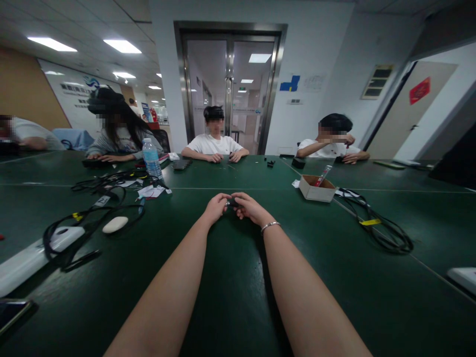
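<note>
Nearest: both bare forearms stretch straight out over the dark green tabletop [230, 297], the right one wearing a thin bracelet [270, 226] at the wrist. The left hand [215, 207] and right hand [248, 207] meet at the middle of the table, fingers curled inward and pinched from both sides on a small dark object [233, 203]; it sits between the fingertips just above the surface, too small to identify. At the near left edge, a phone [13, 311] lies flat, and beyond it a white power strip [33, 255] with black cables [89, 218] looped over it. A white oval object [115, 224] lies among those cables. Far right edge: corner of another white item [463, 277]. To the right, mid-distance, a coil of black cable with a yellow tie [383, 230] rests near an open cardboard box [317, 188] that has a red-tipped tool sticking out of it. Left of centre, a clear water bottle [151, 158] stands upright beside scattered paper slips [150, 192]. Across the table three persons sit with hands on small dark items: one in grey at left [119, 141], one in white at centre [213, 146], one in white at right [332, 146]. A fourth person's arm [26, 136] shows at far left. Behind them, a glass double door [230, 89].
</note>
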### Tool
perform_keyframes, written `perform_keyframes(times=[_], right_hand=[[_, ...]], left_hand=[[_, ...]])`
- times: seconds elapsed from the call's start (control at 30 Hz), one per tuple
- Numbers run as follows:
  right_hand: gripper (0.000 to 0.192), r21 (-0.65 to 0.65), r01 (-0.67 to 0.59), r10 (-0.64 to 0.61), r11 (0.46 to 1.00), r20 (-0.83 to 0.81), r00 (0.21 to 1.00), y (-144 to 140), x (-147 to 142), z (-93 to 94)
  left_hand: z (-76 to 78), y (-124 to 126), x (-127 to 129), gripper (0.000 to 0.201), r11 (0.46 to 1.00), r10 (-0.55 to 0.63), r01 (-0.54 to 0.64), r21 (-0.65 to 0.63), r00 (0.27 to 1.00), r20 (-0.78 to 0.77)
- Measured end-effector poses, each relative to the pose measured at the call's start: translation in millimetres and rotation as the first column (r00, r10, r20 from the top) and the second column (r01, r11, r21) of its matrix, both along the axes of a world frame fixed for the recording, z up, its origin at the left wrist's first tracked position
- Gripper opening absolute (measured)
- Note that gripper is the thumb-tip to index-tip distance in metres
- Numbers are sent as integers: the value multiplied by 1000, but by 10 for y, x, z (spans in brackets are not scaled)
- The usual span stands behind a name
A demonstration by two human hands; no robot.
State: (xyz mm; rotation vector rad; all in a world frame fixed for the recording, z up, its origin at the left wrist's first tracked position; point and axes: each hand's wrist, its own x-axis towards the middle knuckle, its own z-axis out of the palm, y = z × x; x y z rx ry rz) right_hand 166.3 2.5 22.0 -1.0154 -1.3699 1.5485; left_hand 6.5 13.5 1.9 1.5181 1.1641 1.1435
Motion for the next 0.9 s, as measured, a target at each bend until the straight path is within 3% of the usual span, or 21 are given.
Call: perform_keyframes(times=[0.1,0.27,0.43,0.63,0.77,0.9], right_hand=[[43,-4,15,-15,1000,-92,996,-11,10,5],[17,-46,49,-53,998,-90,995,4,25,-15],[37,-20,41,-43,999,-149,988,21,52,-45],[9,-20,37,-38,999,-41,998,50,11,-45],[20,-55,35,-39,998,-82,996,41,8,-32],[7,-39,41,-43,998,-50,998,29,1,-22]], left_hand=[[-25,22,-5,28,1000,4,-4,6,1000,2],[-30,26,-13,28,1000,-1,1,-5,1000,-16],[-29,23,-16,29,1000,-8,8,-12,1000,-13],[-6,4,5,27,1000,3,-3,-7,1000,-2],[17,-16,14,27,1000,6,-6,-6,1000,6],[22,-20,18,27,1000,16,-16,-13,1000,7]])
